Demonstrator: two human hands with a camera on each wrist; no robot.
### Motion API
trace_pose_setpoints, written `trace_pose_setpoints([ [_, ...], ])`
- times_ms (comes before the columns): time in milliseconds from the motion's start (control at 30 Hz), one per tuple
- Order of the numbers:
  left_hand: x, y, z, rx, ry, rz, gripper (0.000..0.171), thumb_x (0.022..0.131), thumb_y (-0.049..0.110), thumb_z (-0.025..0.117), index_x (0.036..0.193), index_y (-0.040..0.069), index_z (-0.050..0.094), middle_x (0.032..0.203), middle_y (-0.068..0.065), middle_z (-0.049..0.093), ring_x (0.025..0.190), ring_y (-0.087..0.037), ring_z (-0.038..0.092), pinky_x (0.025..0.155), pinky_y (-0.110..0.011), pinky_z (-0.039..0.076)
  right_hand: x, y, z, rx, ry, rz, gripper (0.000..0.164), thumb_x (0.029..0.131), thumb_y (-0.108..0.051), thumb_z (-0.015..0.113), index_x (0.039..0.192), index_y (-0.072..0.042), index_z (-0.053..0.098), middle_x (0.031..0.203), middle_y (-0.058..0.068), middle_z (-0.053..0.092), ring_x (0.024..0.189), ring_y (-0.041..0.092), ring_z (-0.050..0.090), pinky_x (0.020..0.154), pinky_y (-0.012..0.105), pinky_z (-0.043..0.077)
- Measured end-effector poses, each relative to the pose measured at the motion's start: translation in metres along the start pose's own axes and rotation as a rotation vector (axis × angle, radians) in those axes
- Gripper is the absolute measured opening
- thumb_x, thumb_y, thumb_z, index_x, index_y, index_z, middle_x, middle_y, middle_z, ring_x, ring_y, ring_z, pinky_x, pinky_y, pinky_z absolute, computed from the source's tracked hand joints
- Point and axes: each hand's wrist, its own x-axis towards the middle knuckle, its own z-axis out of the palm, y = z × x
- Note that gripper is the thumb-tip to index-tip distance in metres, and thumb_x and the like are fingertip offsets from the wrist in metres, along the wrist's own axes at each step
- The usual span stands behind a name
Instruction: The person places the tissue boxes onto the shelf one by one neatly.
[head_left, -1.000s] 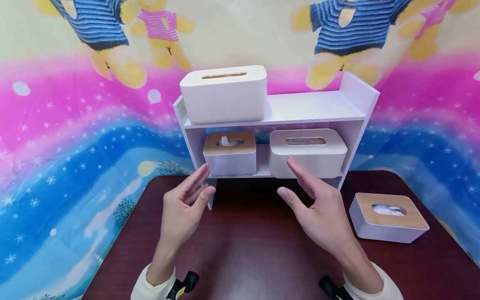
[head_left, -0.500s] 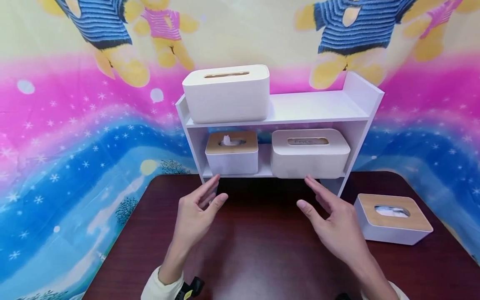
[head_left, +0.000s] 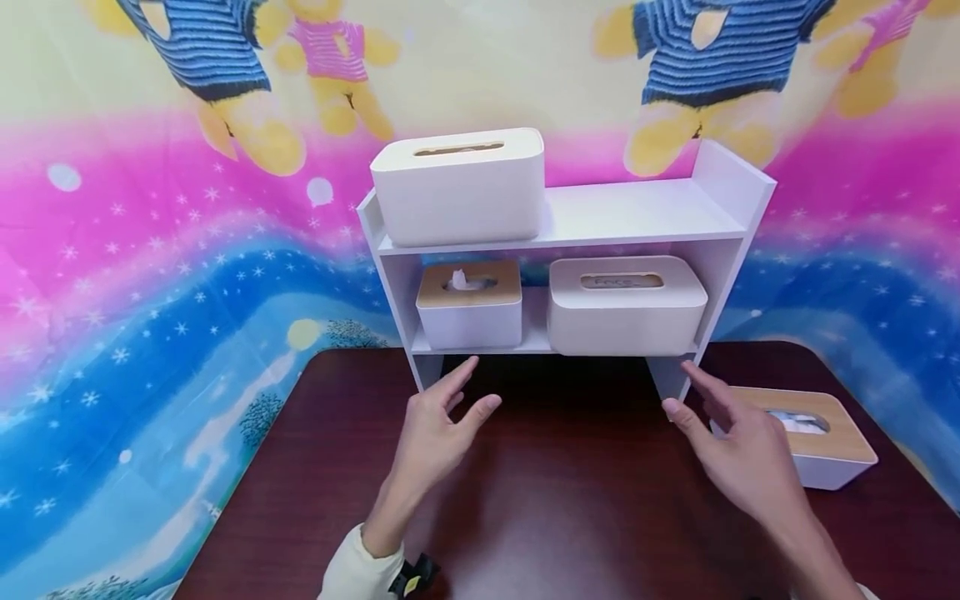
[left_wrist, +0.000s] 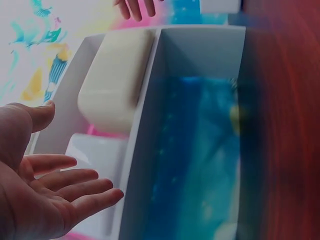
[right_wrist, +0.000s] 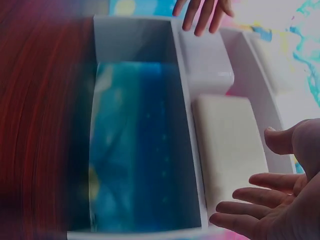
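Note:
My left hand (head_left: 442, 425) hovers over the dark table in front of the shelf, fingers extended and thumb apart, holding nothing. Behind it, on the lower shelf, stands a small white tissue box (head_left: 470, 321) with a wooden lid and a tissue tip poking out. To the right, my right hand (head_left: 742, 446) is likewise spread with nothing in it. It hides the left end of another wood-lidded tissue box (head_left: 836, 417) on the table; no contact is clear. A cream tissue box (head_left: 626, 329) sits on the lower shelf's right, and a larger one (head_left: 459, 200) on the top left.
The white two-tier shelf (head_left: 637, 212) stands at the back of the dark red table (head_left: 570, 517). A printed cloth (head_left: 150, 350) with bears and snowflakes hangs behind it. Below the lower tier, the shelf's side panels reach the table.
Both hands have moved to the right and their fingertips have lowered in the head view. The right hand now overlaps the box on the table. The boxes stay in their places.

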Motion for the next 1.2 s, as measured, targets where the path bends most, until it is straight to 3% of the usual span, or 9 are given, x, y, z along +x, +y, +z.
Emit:
trace_pose_setpoints([
  [100,0.001,0.003,0.016,0.029,-0.035,0.031,0.063,0.099,0.035,0.079,0.153,0.009,0.06,0.155,-0.01,0.062,0.142,-0.026,0.062,0.106,-0.044,0.059,0.001,0.017,-0.008,-0.043,0.025,0.022,0.065,0.104,-0.042,0.073,0.161,-0.018,0.053,0.138,0.034,0.066,0.114,0.054,0.071,0.085,0.061,0.059],
  [300,0.003,0.012,0.053,0.072,-0.122,0.084,0.064,0.1,0.037,0.078,0.153,0.006,0.06,0.154,-0.013,0.063,0.143,-0.025,0.061,0.115,-0.045,0.055,0.003,0.053,-0.028,-0.116,0.025,0.086,0.07,0.104,-0.045,0.07,0.163,-0.015,0.048,0.119,0.038,0.072,0.098,0.05,0.066,0.063,0.031,0.039],
  [400,0.004,0.017,0.071,0.094,-0.173,0.081,0.066,0.101,0.04,0.077,0.154,0.006,0.058,0.156,-0.013,0.061,0.145,-0.024,0.059,0.12,-0.044,0.05,0.003,0.066,-0.036,-0.159,0.031,0.135,0.073,0.105,-0.047,0.069,0.165,-0.012,0.045,0.133,0.041,0.064,0.112,0.058,0.062,0.069,0.046,0.049],
  [533,0.006,0.024,0.092,0.113,-0.233,0.056,0.071,0.102,0.047,0.073,0.158,0.008,0.054,0.16,-0.011,0.058,0.148,-0.022,0.056,0.122,-0.04,0.048,0.004,0.08,-0.043,-0.208,0.047,0.179,0.078,0.105,-0.05,0.068,0.165,-0.008,0.041,0.148,0.044,0.052,0.123,0.065,0.058,0.086,0.074,0.047],
  [767,0.005,0.032,0.124,0.109,-0.292,0.025,0.073,0.103,0.052,0.069,0.161,0.01,0.051,0.162,-0.006,0.055,0.15,-0.017,0.054,0.122,-0.033,0.048,0.005,0.107,-0.056,-0.241,0.043,0.225,0.083,0.105,-0.049,0.068,0.166,-0.004,0.036,0.146,0.047,0.048,0.119,0.068,0.058,0.073,0.06,0.054],
  [967,0.007,0.035,0.145,0.125,-0.3,0.031,0.074,0.103,0.052,0.069,0.16,0.01,0.051,0.161,-0.005,0.056,0.148,-0.014,0.055,0.12,-0.029,0.048,0.005,0.126,-0.063,-0.183,0.065,0.258,0.08,0.107,-0.046,0.064,0.17,-0.011,0.029,0.16,0.042,0.035,0.137,0.069,0.044,0.104,0.071,0.043],
  [1067,0.007,0.036,0.154,0.127,-0.311,0.025,0.076,0.103,0.054,0.068,0.161,0.01,0.049,0.162,-0.005,0.055,0.148,-0.013,0.054,0.12,-0.027,0.048,0.004,0.136,-0.06,-0.109,0.112,0.241,0.077,0.109,-0.038,0.063,0.169,-0.005,0.028,0.168,0.037,0.024,0.153,0.062,0.028,0.13,0.063,0.027],
  [1100,0.007,0.036,0.156,0.127,-0.316,0.023,0.076,0.103,0.054,0.068,0.162,0.01,0.049,0.162,-0.005,0.055,0.148,-0.013,0.054,0.119,-0.027,0.049,0.003,0.14,-0.059,-0.091,0.133,0.231,0.076,0.109,-0.034,0.062,0.169,-0.003,0.028,0.17,0.035,0.022,0.157,0.058,0.024,0.136,0.052,0.021],
  [1200,0.006,0.037,0.164,0.127,-0.334,0.019,0.079,0.103,0.055,0.068,0.163,0.009,0.046,0.164,-0.005,0.053,0.149,-0.012,0.053,0.119,-0.026,0.049,-0.002,0.15,-0.056,-0.054,0.17,0.215,0.075,0.11,-0.029,0.061,0.167,0.004,0.025,0.172,0.036,0.018,0.161,0.054,0.017,0.137,0.048,0.013],
])
